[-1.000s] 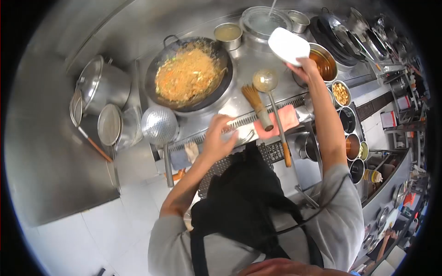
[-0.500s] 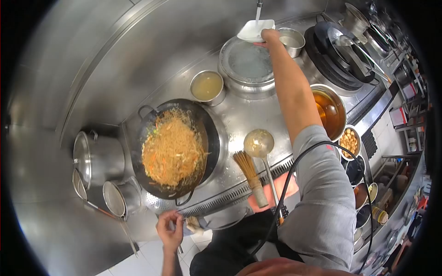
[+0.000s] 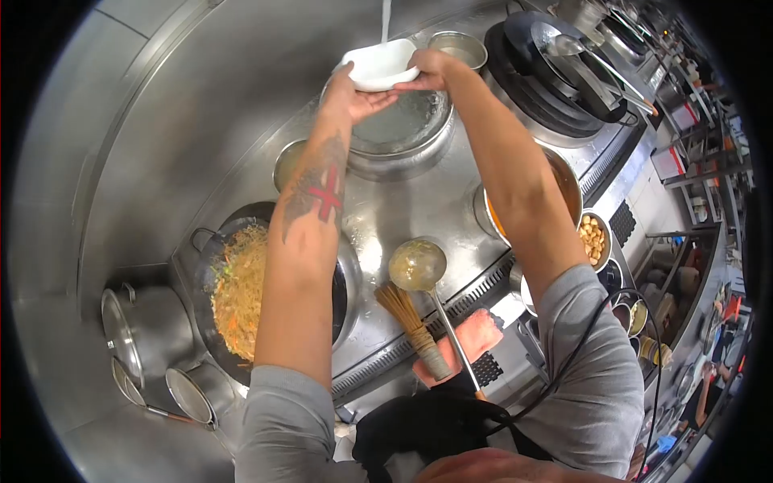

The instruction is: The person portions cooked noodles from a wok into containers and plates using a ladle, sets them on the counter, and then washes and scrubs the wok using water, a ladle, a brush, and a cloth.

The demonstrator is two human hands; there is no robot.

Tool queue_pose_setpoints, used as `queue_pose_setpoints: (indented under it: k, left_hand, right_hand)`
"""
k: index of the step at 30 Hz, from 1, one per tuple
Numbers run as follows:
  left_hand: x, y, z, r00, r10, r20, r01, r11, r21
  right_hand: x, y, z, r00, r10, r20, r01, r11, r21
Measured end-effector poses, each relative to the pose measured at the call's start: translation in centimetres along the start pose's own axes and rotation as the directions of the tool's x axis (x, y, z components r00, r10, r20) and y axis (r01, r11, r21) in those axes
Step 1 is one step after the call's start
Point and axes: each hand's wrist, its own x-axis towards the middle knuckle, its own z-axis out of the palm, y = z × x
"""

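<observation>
A white bowl (image 3: 380,64) is held under a thin stream of water (image 3: 386,20) above a large round pot (image 3: 403,125) of cloudy water. My left hand (image 3: 353,95) grips the bowl's left side, its fingers partly under the base. At the right side, my right hand (image 3: 427,71) has its thumb by the rim and fingers below. Noodles (image 3: 235,302) with bits of vegetable fill a wok (image 3: 205,322) at the left, partly hidden behind my left forearm.
A ladle (image 3: 419,264) and a bamboo brush (image 3: 411,326) lie near the front edge, beside a pink cloth (image 3: 475,334). Stacked woks (image 3: 531,88) stand at the back right. Lidded pot (image 3: 145,330) and strainers (image 3: 193,394) are at the left.
My left hand has risen from beside the wok to the bowl and taken hold of it. The view has shifted, so the counter items appear further left.
</observation>
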Motion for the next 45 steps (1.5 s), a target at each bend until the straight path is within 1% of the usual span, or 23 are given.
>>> queue_pose_setpoints:
  k: [2, 6, 8, 10, 12, 14, 16, 19, 20, 22, 24, 26, 27, 29, 31, 32, 34, 35, 36, 37, 41, 43, 45]
  left_hand:
    - [0.9, 1.6, 0.2, 0.990, -0.085, -0.117, 0.091, 0.995, 0.045]
    - [4.8, 3.6, -0.2, 0.984, -0.021, -0.174, 0.075, 0.948, 0.309]
    - [7.0, 3.6, -0.4, 0.991, 0.131, -0.031, -0.105, 0.895, 0.434]
    - [10.2, 3.0, 0.6, 0.988, 0.129, -0.086, -0.096, 0.945, 0.314]
    - [10.3, 2.0, 2.6, 0.983, 0.128, -0.130, -0.103, 0.978, 0.182]
    - [9.4, 0.7, 4.5, 0.998, 0.066, 0.016, -0.067, 0.997, 0.037]
    - [9.6, 1.1, 4.6, 1.000, 0.019, 0.000, -0.018, 0.985, 0.173]
    - [5.8, 3.7, 3.4, 0.977, 0.204, -0.061, -0.033, 0.428, 0.903]
    - [3.1, 4.2, 3.7, 0.973, 0.217, -0.078, -0.023, 0.429, 0.903]
    - [-2.2, 5.3, 5.0, 0.958, 0.279, 0.063, 0.105, -0.550, 0.828]
    - [-6.1, 4.5, 2.6, 0.805, 0.412, 0.428, 0.061, -0.775, 0.630]
    - [-12.3, 1.9, 1.7, 0.646, 0.391, 0.655, -0.029, -0.846, 0.533]
    - [-13.1, 0.4, 0.3, 0.489, 0.419, 0.765, 0.164, -0.906, 0.391]
    - [-18.2, -1.1, -0.3, 0.458, 0.634, 0.623, 0.071, -0.725, 0.685]
    - [-22.2, -1.8, -3.3, 0.454, 0.756, 0.472, 0.029, -0.541, 0.840]
    - [-19.8, -3.3, -6.0, 0.039, 0.962, 0.269, -0.171, -0.259, 0.951]
    - [-32.3, -6.2, -9.0, 0.637, 0.754, 0.161, -0.532, 0.280, 0.799]
    - [-38.9, -7.7, -10.3, 0.840, 0.536, 0.082, -0.430, 0.565, 0.704]
    - [-44.5, -10.2, -11.8, 0.839, 0.534, 0.102, -0.543, 0.830, 0.128]
    - [-49.1, -12.9, -15.2, 0.865, 0.491, 0.106, -0.497, 0.867, 0.036]
    - [-69.9, -22.1, -28.2, 0.883, 0.408, -0.231, -0.441, 0.890, -0.117]
    - [-74.5, -27.0, -36.4, 0.767, 0.582, -0.268, -0.556, 0.813, 0.173]
    - [-79.1, -29.2, -40.3, 0.655, 0.407, -0.636, -0.549, 0.835, -0.031]
  right_hand:
    - [0.7, 1.6, -1.2, 0.996, 0.002, 0.093, -0.010, 0.996, 0.085]
    - [-2.1, -1.5, -0.3, 0.979, 0.062, -0.195, -0.103, 0.973, -0.207]
    - [-4.9, -4.4, -0.6, 0.891, -0.411, -0.193, -0.015, 0.400, -0.917]
    - [-6.2, -5.6, -2.7, 0.754, -0.629, -0.187, -0.075, 0.199, -0.977]
    - [-2.3, -5.0, -7.9, 0.409, -0.906, -0.108, -0.150, 0.050, -0.987]
    - [-6.0, -5.6, -7.8, 0.398, -0.891, -0.220, -0.208, 0.146, -0.967]
    - [-9.1, -5.4, -7.8, 0.740, -0.566, -0.365, -0.080, 0.464, -0.882]
    - [-10.2, -3.4, -8.2, 0.799, -0.479, -0.364, -0.106, 0.482, -0.869]
    - [-10.4, -2.6, -8.5, 0.809, -0.457, -0.370, -0.109, 0.501, -0.858]
    - [-11.8, -1.7, -7.8, 0.827, -0.464, -0.318, -0.041, 0.515, -0.856]
    - [-12.5, -1.3, -7.0, 0.844, -0.447, -0.296, -0.051, 0.482, -0.874]
    - [-11.8, 1.2, -6.6, 0.632, -0.775, -0.013, -0.268, -0.203, -0.942]
    - [-10.9, 2.8, -9.5, 0.565, -0.804, 0.188, -0.328, -0.427, -0.842]
    - [-17.3, 3.7, -1.4, 0.614, -0.778, 0.133, -0.330, -0.406, -0.852]
    - [-18.7, 5.6, -1.8, 0.650, -0.755, 0.089, 0.120, -0.014, -0.993]
    - [-18.9, 5.9, -2.5, 0.764, -0.646, 0.002, 0.361, 0.424, -0.830]
    - [-21.0, 8.8, -1.8, 0.908, -0.419, -0.018, 0.395, 0.869, -0.297]
    - [-26.1, 10.5, 2.0, 0.946, -0.284, -0.155, 0.238, 0.935, -0.262]
    - [-28.9, 13.6, 3.3, 0.966, -0.238, -0.104, 0.236, 0.971, -0.029]
    - [-31.5, 16.6, 4.5, 0.980, -0.191, -0.051, 0.198, 0.959, 0.202]
    - [-42.4, 27.7, 6.0, 0.986, 0.083, 0.142, -0.081, 0.997, -0.015]
    - [-48.3, 31.5, 11.7, 0.997, 0.065, 0.038, -0.060, 0.992, -0.109]
    - [-51.0, 34.8, 15.2, 0.999, 0.024, 0.030, -0.017, 0.980, -0.200]
